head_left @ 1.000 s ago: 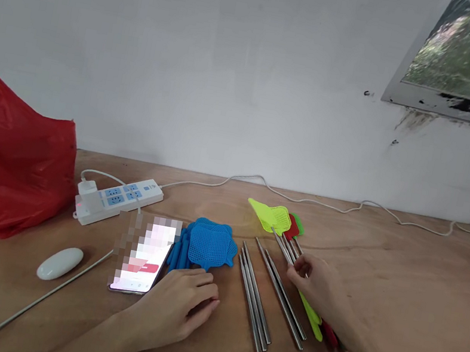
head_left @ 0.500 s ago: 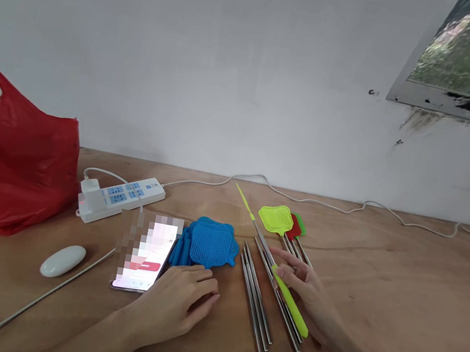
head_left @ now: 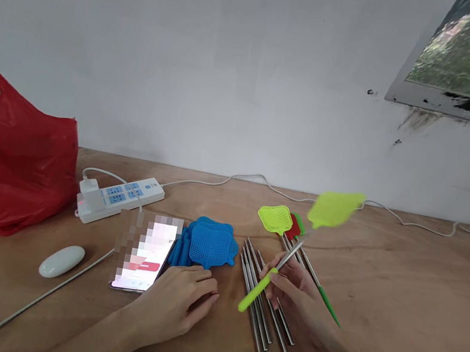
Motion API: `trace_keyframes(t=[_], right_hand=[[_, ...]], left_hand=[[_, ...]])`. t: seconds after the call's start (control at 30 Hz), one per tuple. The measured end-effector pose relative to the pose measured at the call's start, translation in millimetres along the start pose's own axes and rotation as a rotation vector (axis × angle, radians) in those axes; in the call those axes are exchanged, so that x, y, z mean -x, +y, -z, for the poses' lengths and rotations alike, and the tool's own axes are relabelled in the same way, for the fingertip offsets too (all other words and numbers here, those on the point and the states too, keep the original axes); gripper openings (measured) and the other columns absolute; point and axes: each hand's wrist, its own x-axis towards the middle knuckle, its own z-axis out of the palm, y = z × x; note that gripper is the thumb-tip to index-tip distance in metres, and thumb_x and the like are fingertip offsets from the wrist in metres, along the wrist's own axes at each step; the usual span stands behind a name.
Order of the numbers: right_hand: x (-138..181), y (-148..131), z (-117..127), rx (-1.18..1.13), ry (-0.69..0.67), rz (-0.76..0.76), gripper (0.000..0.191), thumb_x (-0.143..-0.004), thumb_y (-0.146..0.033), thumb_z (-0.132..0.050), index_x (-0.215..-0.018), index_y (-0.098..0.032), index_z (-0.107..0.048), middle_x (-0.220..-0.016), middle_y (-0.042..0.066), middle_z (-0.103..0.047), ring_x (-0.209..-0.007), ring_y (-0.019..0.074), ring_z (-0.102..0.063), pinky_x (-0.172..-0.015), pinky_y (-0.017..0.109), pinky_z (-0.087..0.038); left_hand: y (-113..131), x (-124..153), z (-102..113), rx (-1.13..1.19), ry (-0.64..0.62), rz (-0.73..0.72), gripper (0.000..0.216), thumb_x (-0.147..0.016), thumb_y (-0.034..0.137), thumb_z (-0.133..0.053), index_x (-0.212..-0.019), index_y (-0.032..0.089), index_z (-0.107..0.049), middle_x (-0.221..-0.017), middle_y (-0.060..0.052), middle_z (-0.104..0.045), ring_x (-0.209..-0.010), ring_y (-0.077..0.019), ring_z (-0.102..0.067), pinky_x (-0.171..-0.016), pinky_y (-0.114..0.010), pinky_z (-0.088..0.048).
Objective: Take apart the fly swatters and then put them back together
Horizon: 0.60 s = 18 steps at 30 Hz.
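My right hand is closed on a yellow-green fly swatter, fingers and thumb at the joint of handle and metal shaft. The swatter's head is raised to the upper right and blurred; its handle slants down left above several metal rods. My left hand lies on the table holding nothing, fingers loosely bent, thumb apart from them. Just beyond it lie a stack of blue mesh swatter heads and blue handles. Past my right hand are another yellow-green swatter, a red one and a green one.
A phone with a lit screen lies beside my left hand. Farther left are a white mouse, a power strip with cables and a red plastic bag. A white wall rises behind the table.
My right hand has swung the yellow-green swatter: its head went from upper left to upper right, its handle moved left. Some metal rods shifted, and the green handle now shows. My left hand stays put.
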Motion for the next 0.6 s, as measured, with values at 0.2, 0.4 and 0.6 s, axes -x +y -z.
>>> trace_keyframes(t=[0.2,0.4,0.6], right_hand=[[2.5,-0.6,-7.4,0.119,0.060,0.071,0.027,-0.088,-0.048,-0.068,-0.093,-0.024,-0.058,-0.087,0.000,-0.065,-0.064,0.0139,-0.060,-0.056,0.026,-0.049],[3.1,0.7,-4.1,0.263,0.175,0.156,0.029,-0.089,-0.052,-0.064,-0.092,-0.025,-0.056,-0.087,0.001,-0.062,-0.064,0.0155,-0.056,-0.059,0.029,-0.048],[2.0,1.2,10.9,0.389,0.234,0.233,0.029,-0.092,-0.055,-0.059,-0.095,-0.027,-0.055,-0.083,0.000,-0.059,-0.062,0.0163,-0.052,-0.056,0.029,-0.045]], left_hand=[[1.2,0.2,1.2,0.004,0.009,0.003,0.021,-0.099,0.019,-0.046,-0.081,0.019,-0.057,-0.079,-0.002,-0.063,-0.072,-0.0183,-0.058,-0.060,-0.029,-0.034],[-0.2,1.1,1.0,0.004,0.015,0.004,0.021,-0.099,0.019,-0.046,-0.081,0.019,-0.058,-0.078,-0.002,-0.064,-0.071,-0.0186,-0.059,-0.060,-0.029,-0.035],[0.2,0.6,-0.3,-0.003,0.027,-0.006,0.021,-0.097,0.018,-0.047,-0.079,0.019,-0.057,-0.077,-0.002,-0.064,-0.069,-0.0183,-0.059,-0.059,-0.029,-0.035]])
